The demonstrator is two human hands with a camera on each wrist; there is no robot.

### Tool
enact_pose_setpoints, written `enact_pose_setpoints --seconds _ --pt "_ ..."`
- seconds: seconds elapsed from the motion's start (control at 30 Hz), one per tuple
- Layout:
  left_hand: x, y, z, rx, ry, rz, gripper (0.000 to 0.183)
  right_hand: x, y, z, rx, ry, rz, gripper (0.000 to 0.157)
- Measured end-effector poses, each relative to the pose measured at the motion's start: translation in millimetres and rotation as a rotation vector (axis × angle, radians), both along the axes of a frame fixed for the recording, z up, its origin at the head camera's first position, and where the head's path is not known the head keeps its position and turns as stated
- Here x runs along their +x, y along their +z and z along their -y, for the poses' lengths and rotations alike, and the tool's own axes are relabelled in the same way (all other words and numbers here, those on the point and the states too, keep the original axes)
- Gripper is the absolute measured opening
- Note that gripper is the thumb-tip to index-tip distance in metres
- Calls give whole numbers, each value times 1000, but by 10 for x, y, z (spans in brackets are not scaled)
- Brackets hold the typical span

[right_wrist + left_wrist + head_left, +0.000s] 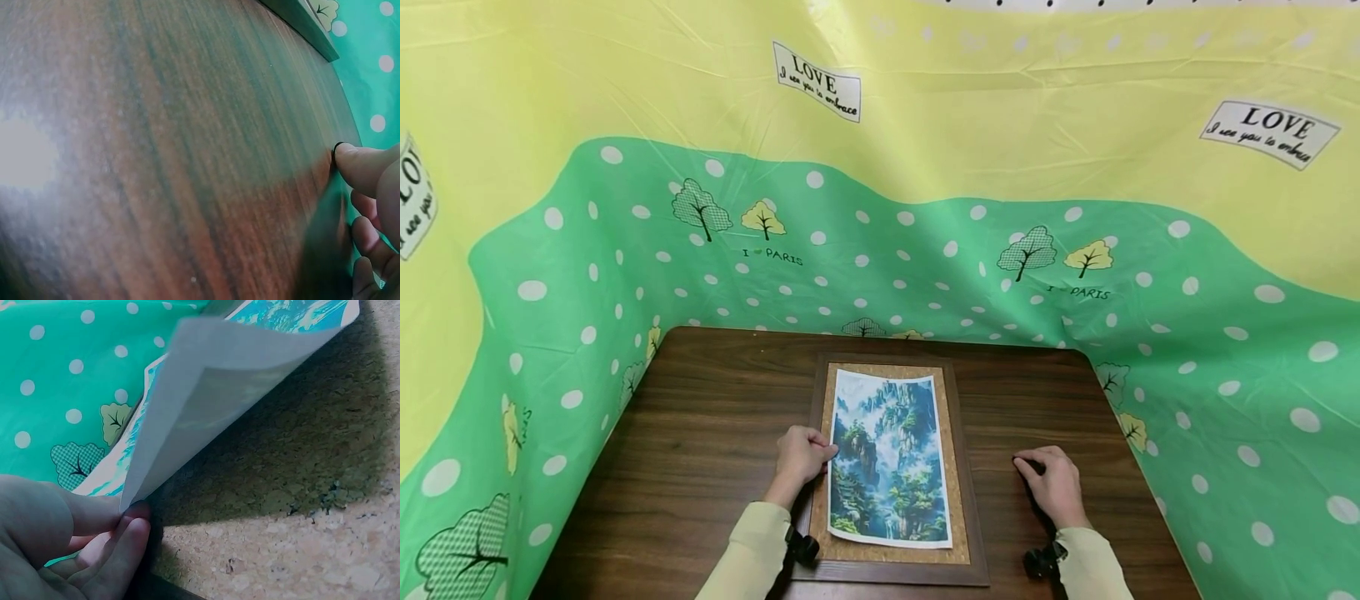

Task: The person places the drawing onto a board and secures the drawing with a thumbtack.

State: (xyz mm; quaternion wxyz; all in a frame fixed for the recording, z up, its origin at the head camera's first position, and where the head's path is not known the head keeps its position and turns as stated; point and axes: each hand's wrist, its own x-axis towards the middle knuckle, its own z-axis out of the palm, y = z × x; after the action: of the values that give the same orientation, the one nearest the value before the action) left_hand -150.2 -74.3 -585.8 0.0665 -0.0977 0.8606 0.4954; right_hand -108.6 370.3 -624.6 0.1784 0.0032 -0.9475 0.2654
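Observation:
A landscape print of misty blue-green mountains lies over a cork board with a dark brown frame. My left hand pinches the print's left edge between thumb and fingers. In the left wrist view the paper curls up from the cork, showing its white back. To the right of the board, close over the table, my right hand pinches a small black thing. Only its dark edge shows at the thumb tip, so I cannot tell its kind.
The dark wooden table carries the board near its middle. A green and yellow patterned cloth hangs around the table's back and sides. Black wrist cameras are strapped to both wrists, over pale sleeves.

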Motion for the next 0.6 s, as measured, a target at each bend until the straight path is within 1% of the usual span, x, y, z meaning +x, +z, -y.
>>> enact_pose_setpoints --seconds 0.1,0.23,0.37,0.6 --pt "-6 -2 0 -12 -1 -1 14 -13 21 27 0 5 -11 6" --pt "-13 0 2 -21 5 3 16 -74 97 117 -14 28 -24 6" --pt "-24 -9 3 -18 20 13 17 -180 197 257 -31 67 -38 8" --pt "-21 -24 -6 -23 14 4 16 -391 319 550 -55 119 -89 7"
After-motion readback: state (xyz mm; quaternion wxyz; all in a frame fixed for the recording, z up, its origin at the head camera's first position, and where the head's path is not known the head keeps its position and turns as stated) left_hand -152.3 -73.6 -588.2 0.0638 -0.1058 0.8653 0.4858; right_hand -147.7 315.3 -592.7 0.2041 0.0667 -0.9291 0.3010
